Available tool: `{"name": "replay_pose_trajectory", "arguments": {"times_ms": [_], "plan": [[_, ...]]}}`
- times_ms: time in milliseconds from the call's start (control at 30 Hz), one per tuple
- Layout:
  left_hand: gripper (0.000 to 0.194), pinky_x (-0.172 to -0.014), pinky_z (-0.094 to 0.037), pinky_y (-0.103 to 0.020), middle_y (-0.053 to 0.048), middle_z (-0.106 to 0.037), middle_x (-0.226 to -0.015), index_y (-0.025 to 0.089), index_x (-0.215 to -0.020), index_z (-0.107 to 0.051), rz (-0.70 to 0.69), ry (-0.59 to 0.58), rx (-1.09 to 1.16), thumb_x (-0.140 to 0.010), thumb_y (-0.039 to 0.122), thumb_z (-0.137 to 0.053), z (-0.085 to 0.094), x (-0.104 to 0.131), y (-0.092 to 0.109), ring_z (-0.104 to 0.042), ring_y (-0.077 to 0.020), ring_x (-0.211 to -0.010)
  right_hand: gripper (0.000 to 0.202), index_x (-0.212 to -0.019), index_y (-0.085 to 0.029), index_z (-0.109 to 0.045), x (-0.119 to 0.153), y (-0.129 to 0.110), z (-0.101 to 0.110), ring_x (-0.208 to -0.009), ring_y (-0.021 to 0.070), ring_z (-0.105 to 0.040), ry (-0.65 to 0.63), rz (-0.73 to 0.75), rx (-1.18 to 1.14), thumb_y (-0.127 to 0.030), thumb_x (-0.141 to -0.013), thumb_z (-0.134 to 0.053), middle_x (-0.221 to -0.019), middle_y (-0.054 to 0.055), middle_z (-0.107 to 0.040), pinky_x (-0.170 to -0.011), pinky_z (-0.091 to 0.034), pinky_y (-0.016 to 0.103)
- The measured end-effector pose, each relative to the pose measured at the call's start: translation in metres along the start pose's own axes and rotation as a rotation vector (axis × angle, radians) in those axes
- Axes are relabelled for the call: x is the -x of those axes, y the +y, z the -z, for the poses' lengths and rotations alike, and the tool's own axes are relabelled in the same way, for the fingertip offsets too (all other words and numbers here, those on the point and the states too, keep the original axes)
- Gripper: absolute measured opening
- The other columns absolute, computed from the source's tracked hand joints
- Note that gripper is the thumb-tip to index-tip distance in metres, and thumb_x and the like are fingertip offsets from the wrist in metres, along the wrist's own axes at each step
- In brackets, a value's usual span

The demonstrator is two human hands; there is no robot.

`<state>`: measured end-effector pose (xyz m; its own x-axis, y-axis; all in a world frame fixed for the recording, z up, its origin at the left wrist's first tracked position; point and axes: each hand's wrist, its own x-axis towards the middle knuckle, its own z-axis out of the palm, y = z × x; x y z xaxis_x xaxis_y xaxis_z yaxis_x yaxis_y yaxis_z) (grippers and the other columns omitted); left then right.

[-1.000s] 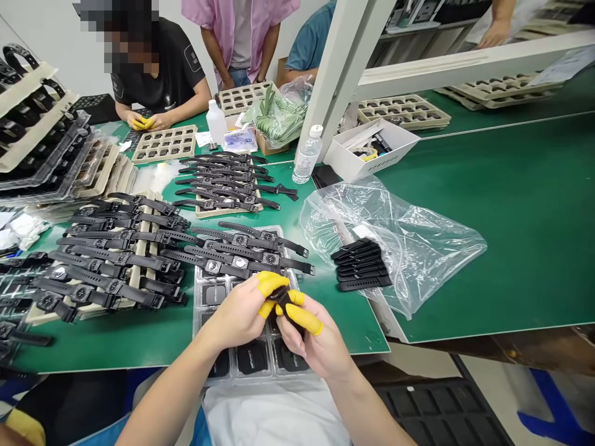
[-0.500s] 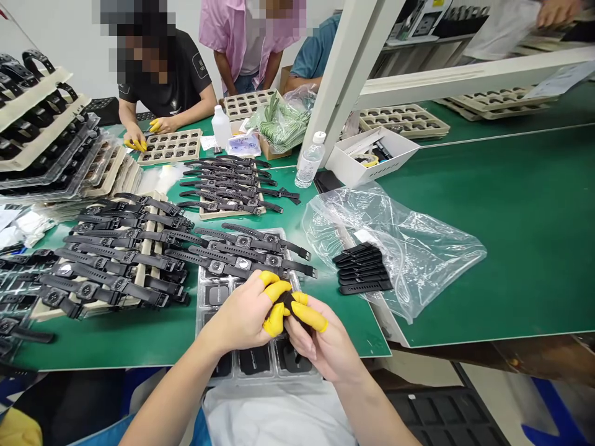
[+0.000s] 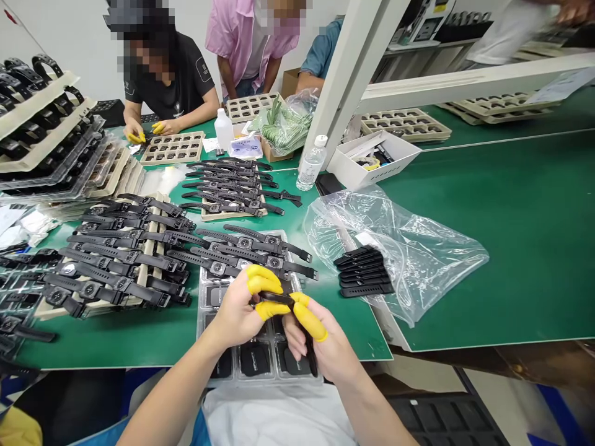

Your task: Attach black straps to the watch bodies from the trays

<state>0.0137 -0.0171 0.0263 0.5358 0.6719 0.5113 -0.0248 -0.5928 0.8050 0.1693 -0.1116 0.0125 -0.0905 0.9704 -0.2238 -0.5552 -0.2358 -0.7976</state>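
A black smartwatch [image 3: 275, 298] is held edge-on between both hands. My left hand [image 3: 242, 310], with yellow finger cots, pinches the watch body between thumb and fingers. My right hand [image 3: 332, 341], also in yellow finger cots, grips the black watch strap [image 3: 311, 356] where it meets the body; the strap's lower part hangs along the palm. Beneath the hands lies a clear plastic tray [image 3: 203, 322] with black square inserts in its compartments. Several black watches [image 3: 245, 243] with straps spread out lie across the tray's far end.
Loose black straps [image 3: 365, 272] lie on a clear plastic bag [image 3: 432, 248] to the right. More watches fill trays on the left, beside stacked trays [image 3: 51, 142]. A bottle [image 3: 312, 164] and a white box [image 3: 372, 161] stand near a post [image 3: 346, 74]. A co-worker [image 3: 179, 80] sits opposite.
My left hand has opened its pinch wider and shifted slightly left, and the watch body now shows edge-on. The strap has come into sight below my right hand.
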Motion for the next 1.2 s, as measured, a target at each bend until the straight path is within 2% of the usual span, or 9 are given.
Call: {"name": "replay_pose_trajectory", "arguments": {"times_ms": [133,267,333,400,467,567,700,1000,1200], "plan": [[0.021,-0.071,-0.062,-0.029,-0.008,-0.077,-0.104,0.019,-0.105,-0.066,0.233,0.303,0.343,-0.097,0.037,-0.074,0.003,-0.004,0.0,-0.077,-0.0204,-0.09,0.05,-0.084,-0.02,-0.056,0.001,-0.007,0.009,-0.039,0.0051,-0.027,-0.114,-0.159,0.208,-0.069,-0.095,-0.063,-0.055,-0.011,-0.04,-0.038,-0.037,0.019],[0.038,-0.058,-0.062,-0.027,-0.004,-0.079,-0.102,0.021,-0.104,-0.053,0.447,0.685,0.512,-0.092,0.047,-0.078,0.011,-0.013,-0.002,-0.075,-0.0155,-0.063,0.053,-0.086,-0.019,-0.061,0.001,-0.018,0.023,-0.037,0.006,-0.033,-0.146,-0.257,0.379,-0.072,-0.09,-0.067,-0.054,-0.01,-0.043,-0.038,-0.033,0.02],[0.039,-0.055,-0.062,-0.028,-0.007,-0.08,-0.108,0.021,-0.11,-0.053,0.544,0.565,0.509,-0.093,0.047,-0.077,0.01,-0.013,-0.003,-0.074,-0.0152,-0.058,0.052,-0.083,-0.02,-0.058,0.0,-0.021,0.024,-0.039,0.0072,-0.039,-0.053,-0.164,0.373,-0.071,-0.089,-0.07,-0.054,-0.009,-0.048,-0.042,-0.036,0.022],[0.032,-0.061,-0.064,-0.032,-0.011,-0.078,-0.117,0.02,-0.122,-0.058,0.582,0.264,0.434,-0.099,0.041,-0.067,0.006,-0.009,-0.002,-0.077,-0.0176,-0.066,0.052,-0.082,-0.021,-0.055,-0.002,-0.022,0.019,-0.043,0.0075,-0.044,0.017,-0.065,0.335,-0.07,-0.09,-0.07,-0.06,-0.006,-0.054,-0.047,-0.039,0.023],[0.031,-0.083,-0.066,-0.038,-0.012,-0.076,-0.125,0.02,-0.132,-0.062,0.466,-0.014,0.255,-0.102,0.026,-0.057,0.0,-0.004,-0.001,-0.079,-0.0216,-0.091,0.052,-0.086,-0.02,-0.056,-0.003,-0.021,0.012,-0.044,0.0073,-0.045,0.004,-0.042,0.305,-0.07,-0.091,-0.069,-0.065,-0.004,-0.059,-0.047,-0.037,0.023],[0.052,-0.111,-0.056,-0.044,-0.011,-0.069,-0.137,0.022,-0.14,-0.062,0.187,-0.196,-0.003,-0.093,0.005,-0.049,-0.003,0.004,-0.001,-0.067,-0.0248,-0.127,0.052,-0.091,-0.019,-0.057,-0.005,-0.018,0.004,-0.043,0.0073,-0.041,-0.054,-0.067,0.295,-0.071,-0.092,-0.067,-0.06,-0.005,-0.058,-0.043,-0.029,0.022],[0.067,-0.112,-0.055,-0.042,-0.011,-0.065,-0.14,0.023,-0.146,-0.056,0.042,-0.285,-0.094,-0.085,-0.003,-0.043,0.001,0.005,-0.004,-0.062,-0.0235,-0.133,0.049,-0.088,-0.02,-0.056,-0.005,-0.015,0.005,-0.04,0.0073,-0.035,-0.078,-0.078,0.258,-0.067,-0.093,-0.068,-0.052,-0.007,-0.052,-0.041,-0.025,0.021],[0.057,-0.108,-0.057,-0.043,-0.013,-0.064,-0.134,0.023,-0.148,-0.051,0.024,-0.266,-0.168,-0.096,0.004,-0.042,-0.001,0.007,-0.002,-0.062,-0.0245,-0.127,0.042,-0.085,-0.02,-0.056,-0.006,-0.006,0.0,-0.038,0.0053,-0.023,0.009,-0.065,-0.034,-0.057,-0.091,-0.075,-0.046,-0.011,-0.041,-0.038,-0.022,0.018],[0.05,-0.109,-0.055,-0.046,-0.017,-0.059,-0.135,0.02,-0.152,-0.046,0.027,-0.359,-0.165,-0.103,0.016,-0.042,0.002,0.003,0.008,-0.059,-0.028,-0.129,0.043,-0.084,-0.02,-0.057,-0.004,-0.011,-0.001,-0.04,0.0047,-0.02,0.041,-0.101,-0.12,-0.055,-0.086,-0.081,-0.045,-0.012,-0.038,-0.038,-0.022,0.016]]}}
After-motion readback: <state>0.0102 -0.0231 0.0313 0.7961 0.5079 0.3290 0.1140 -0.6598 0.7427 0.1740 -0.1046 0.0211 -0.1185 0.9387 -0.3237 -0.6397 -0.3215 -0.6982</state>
